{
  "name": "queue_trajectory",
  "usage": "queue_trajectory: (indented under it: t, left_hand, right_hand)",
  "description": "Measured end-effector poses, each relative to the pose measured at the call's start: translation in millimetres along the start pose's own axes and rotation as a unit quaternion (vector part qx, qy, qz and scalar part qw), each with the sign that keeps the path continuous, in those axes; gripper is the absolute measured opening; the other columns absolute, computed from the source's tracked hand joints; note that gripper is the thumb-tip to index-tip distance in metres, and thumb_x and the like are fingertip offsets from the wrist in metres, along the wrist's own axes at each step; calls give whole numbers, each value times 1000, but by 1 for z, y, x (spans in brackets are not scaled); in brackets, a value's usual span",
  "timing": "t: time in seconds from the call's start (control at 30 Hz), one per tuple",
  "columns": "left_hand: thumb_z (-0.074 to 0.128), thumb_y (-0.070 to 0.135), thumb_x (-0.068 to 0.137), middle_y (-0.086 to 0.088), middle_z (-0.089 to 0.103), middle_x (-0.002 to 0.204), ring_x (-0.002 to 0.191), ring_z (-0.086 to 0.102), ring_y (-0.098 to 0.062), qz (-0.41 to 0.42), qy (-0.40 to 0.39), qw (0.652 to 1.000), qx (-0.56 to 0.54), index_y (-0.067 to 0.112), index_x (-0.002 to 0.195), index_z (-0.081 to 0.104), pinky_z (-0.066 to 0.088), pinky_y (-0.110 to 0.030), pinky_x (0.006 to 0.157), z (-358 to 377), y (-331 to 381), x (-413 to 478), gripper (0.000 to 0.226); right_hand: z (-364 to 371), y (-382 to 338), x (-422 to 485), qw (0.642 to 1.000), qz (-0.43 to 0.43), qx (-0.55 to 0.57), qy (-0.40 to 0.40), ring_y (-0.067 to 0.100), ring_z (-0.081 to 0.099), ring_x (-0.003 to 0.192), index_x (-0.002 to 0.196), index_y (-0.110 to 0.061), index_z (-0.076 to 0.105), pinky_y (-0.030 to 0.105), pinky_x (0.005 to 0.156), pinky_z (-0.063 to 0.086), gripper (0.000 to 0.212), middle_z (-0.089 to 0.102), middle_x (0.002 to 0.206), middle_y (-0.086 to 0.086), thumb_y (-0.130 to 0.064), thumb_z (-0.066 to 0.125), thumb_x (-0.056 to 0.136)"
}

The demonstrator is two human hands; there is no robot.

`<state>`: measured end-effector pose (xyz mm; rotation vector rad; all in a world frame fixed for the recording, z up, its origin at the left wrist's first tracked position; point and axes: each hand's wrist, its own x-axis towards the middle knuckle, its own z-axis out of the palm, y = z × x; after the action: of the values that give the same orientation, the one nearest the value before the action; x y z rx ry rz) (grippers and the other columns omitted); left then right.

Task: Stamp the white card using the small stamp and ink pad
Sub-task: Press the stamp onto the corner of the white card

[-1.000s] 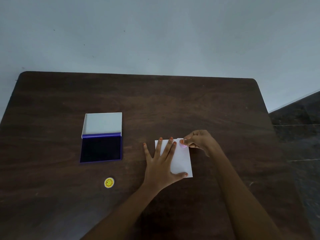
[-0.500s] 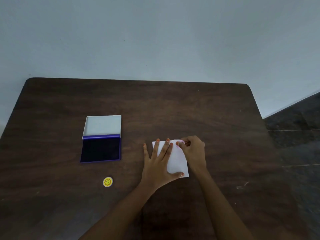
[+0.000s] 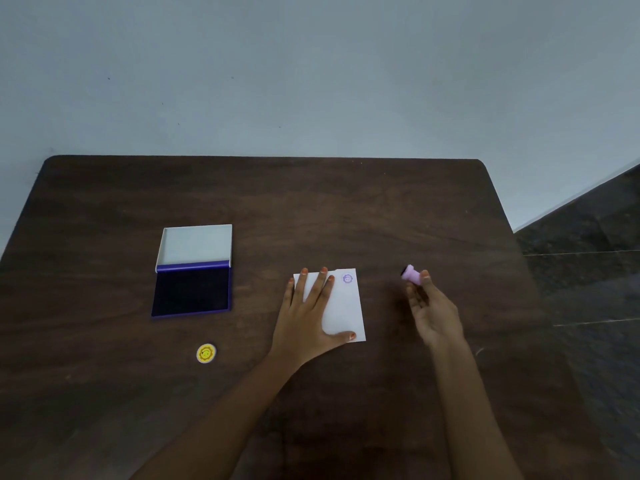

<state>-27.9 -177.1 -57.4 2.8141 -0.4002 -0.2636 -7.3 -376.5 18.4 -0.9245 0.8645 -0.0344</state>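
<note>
A left hand (image 3: 308,315) lies flat, fingers spread, on the white card (image 3: 344,306), whose far corner bears a purple imprint (image 3: 347,278). Right of the card, the right hand (image 3: 433,311) pinches the small stamp (image 3: 411,274) above the surface (image 3: 311,209). The open ink pad (image 3: 192,289) and a yellow cap (image 3: 206,353) sit well left of the card.

White card (image 3: 343,306) with purple stamp mark (image 3: 347,278), lilac stamp (image 3: 411,274), dark-blue ink pad (image 3: 191,295), yellow disc (image 3: 206,353)
</note>
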Motion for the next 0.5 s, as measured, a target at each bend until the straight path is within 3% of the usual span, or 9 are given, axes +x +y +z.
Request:
queue_trajectory:
  t: [0.17,0.27,0.33,0.5]
  left_hand:
    - [35,82,64,-3,7,156,142,2,-29,5,4,1000,7,21,142,3,-6,-44,112,0,0,0,104]
    - [36,82,65,-2,5,156,142,-1,-29,5,2,1000,13,22,142,1,-8,-45,111,0,0,0,104]
    - [38,81,65,-2,2,156,142,-3,-28,3,-1,1000,14,23,141,-3,-9,-45,111,-1,0,1,104]
    - [39,79,68,-1,-8,156,142,-8,-24,-4,-7,1000,17,24,140,-11,-15,-46,109,-4,2,2,104]
  right_hand:
    - [-14,8,0,992,69,99,31,7,68,58,79,-6,60,15,52,57,12,64,81,6,-11,55,89]
    - [-17,12,-1,988,85,122,26,11,66,69,78,-7,60,17,51,57,13,72,65,5,-10,54,89]
    - [-18,14,-4,988,88,124,11,10,69,62,79,-7,60,16,50,57,12,73,55,1,-10,54,89]
    - [-15,18,-17,993,82,86,-9,7,70,57,80,-6,64,16,50,55,11,74,61,3,-10,57,87]
